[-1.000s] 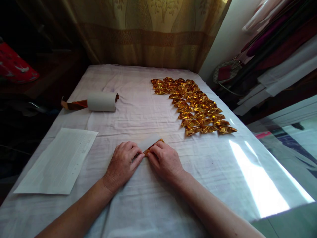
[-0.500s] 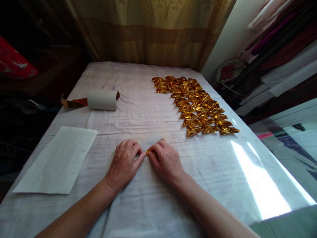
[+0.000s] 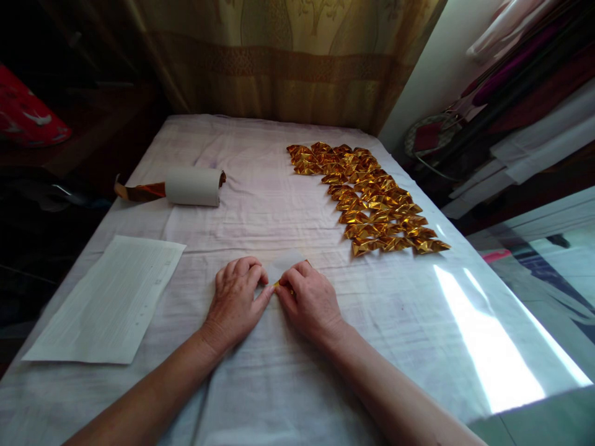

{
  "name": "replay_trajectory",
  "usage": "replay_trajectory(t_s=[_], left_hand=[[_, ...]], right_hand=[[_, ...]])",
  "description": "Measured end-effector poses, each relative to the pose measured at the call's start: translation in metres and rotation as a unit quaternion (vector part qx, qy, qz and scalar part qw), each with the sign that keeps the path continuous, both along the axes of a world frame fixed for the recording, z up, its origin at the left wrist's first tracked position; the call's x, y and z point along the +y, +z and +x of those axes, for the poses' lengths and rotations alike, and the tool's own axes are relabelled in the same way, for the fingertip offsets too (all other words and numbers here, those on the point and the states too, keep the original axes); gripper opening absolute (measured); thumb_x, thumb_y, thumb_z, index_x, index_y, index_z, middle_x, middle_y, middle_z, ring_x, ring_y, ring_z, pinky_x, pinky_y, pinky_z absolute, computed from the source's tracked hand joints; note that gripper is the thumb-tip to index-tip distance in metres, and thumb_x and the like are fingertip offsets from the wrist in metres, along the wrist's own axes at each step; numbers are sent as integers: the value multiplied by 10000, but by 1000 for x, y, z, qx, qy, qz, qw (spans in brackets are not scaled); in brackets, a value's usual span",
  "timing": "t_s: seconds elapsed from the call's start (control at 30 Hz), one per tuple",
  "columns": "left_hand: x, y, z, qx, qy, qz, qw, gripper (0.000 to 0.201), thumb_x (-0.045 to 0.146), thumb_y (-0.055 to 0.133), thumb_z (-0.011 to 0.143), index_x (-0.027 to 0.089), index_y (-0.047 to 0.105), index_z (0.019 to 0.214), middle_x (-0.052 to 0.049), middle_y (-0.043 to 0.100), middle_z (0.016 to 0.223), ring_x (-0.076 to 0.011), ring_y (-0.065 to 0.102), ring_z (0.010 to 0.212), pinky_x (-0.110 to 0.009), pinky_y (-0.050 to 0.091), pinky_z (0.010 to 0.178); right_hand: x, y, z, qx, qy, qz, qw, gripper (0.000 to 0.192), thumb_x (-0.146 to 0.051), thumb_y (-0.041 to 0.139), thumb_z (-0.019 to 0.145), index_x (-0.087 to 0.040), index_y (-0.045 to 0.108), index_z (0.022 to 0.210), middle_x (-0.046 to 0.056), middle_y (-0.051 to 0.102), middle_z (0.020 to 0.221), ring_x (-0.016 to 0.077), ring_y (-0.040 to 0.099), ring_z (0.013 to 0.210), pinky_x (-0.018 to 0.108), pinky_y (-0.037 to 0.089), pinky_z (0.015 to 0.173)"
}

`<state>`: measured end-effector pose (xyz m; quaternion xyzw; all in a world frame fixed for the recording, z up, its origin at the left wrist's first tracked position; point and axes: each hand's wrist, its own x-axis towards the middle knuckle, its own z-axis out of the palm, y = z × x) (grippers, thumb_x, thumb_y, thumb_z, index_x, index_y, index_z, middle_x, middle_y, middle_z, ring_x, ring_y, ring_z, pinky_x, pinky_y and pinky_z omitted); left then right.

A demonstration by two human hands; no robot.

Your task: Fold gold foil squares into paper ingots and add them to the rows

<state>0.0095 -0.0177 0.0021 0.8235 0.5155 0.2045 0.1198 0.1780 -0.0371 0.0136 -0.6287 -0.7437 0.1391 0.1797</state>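
I see my R hand [image 3: 311,300] mid-table [image 3: 260,232], grip pinching the gold-and-white sheet [image 3: 284,262]; L hand [image 3: 236,296] has thumb at its near end, can't tell if that grip's closed. Folded gold pcs [image 3: 379,199] in rows far R; roll [image 3: 193,186] w/ gold strip [image 3: 145,192] far L, printed paper [image 3: 106,300] nearer.
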Motion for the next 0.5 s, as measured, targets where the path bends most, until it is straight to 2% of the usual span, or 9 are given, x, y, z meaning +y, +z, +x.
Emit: replay_trajectory(t_s=[0.1, 0.27, 0.5], left_hand=[[1, 1, 0, -2, -1, -12, 1000, 111, 290, 650, 862, 231, 557, 857, -56, 591, 1091, -264, 515, 1048, -437, 396, 895], [2, 3, -1, 2, 3, -38, 999, 77, 262, 639, 857, 232, 569, 849, -43, 597, 1100, -248, 517, 1055, -419, 388, 914], [10, 6, -8, 12, -9, -75, 997, 55, 197, 618, 841, 241, 594, 863, -20, 607, 1107, -231, 531, 1072, -404, 391, 924]], right_hand=[[0, 0, 6, 37, 21, -17, 999, 40, -199, 656, 885, -206, 646, 847, 41, 633, 915, 178, 601, 844, 281, 463, 736], [1, -5, 18, 105, 65, -24, 992, 127, -101, 615, 879, -202, 614, 801, 34, 609, 889, 163, 582, 831, 269, 470, 740], [3, -9, 21, 154, 66, -19, 986, 185, -27, 634, 809, -205, 596, 774, 16, 601, 878, 160, 584, 837, 268, 471, 744]])
